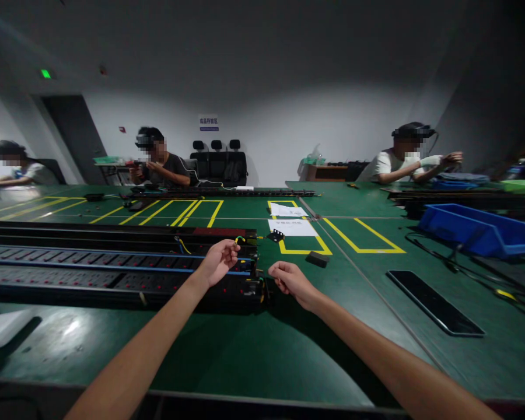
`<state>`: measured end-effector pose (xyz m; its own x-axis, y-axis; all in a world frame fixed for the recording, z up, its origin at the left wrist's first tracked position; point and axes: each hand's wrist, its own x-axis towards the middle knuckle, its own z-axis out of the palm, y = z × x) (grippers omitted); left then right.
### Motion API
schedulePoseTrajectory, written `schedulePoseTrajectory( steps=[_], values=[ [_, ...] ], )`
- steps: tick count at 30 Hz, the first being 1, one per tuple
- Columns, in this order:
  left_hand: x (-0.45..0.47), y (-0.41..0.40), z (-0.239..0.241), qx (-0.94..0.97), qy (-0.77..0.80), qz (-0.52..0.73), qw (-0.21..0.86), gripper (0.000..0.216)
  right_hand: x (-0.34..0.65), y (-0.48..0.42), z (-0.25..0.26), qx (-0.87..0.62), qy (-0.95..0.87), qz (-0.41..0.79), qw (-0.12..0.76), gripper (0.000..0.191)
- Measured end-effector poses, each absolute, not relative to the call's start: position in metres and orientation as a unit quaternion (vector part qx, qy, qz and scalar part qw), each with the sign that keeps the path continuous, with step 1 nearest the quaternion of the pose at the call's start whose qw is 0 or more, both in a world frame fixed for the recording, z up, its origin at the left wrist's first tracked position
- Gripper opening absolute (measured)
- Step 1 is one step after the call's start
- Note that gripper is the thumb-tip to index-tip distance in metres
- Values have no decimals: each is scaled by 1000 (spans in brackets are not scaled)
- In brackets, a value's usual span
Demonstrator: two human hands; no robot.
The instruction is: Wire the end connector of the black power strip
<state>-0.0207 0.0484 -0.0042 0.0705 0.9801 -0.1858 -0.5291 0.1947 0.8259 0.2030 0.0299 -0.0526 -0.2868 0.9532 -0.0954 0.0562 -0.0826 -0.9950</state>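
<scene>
Long black power strips (157, 284) with rows of sockets and small red marks lie side by side, their ends near my hands. My left hand (221, 262) is closed in a pinch above these ends, a short yellow-green wire (240, 240) at its fingertips. Just past the strip ends, my right hand (292, 284) is closed with its fingers curled; what it holds, if anything, is hidden. Blue and yellow wires (183, 245) stick up from the strip behind my left hand. A small black bracket with holes (276, 235) lies beyond my right hand.
A small black block (317, 258) and paper sheets (292, 227) lie on the green table (227, 350). To the right are a phone (435, 302), black cables (459, 265) and a blue bin (479, 230). Several people sit across the table; one person (164, 166) holds a red tool.
</scene>
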Motion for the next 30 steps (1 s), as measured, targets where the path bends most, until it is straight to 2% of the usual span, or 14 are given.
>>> schedulePoseTrajectory(
  steps=[30],
  values=[
    [-20, 50, -8, 327, 385, 563, 653, 7, 203, 26, -52, -442, -603, 563, 352, 15]
  ],
)
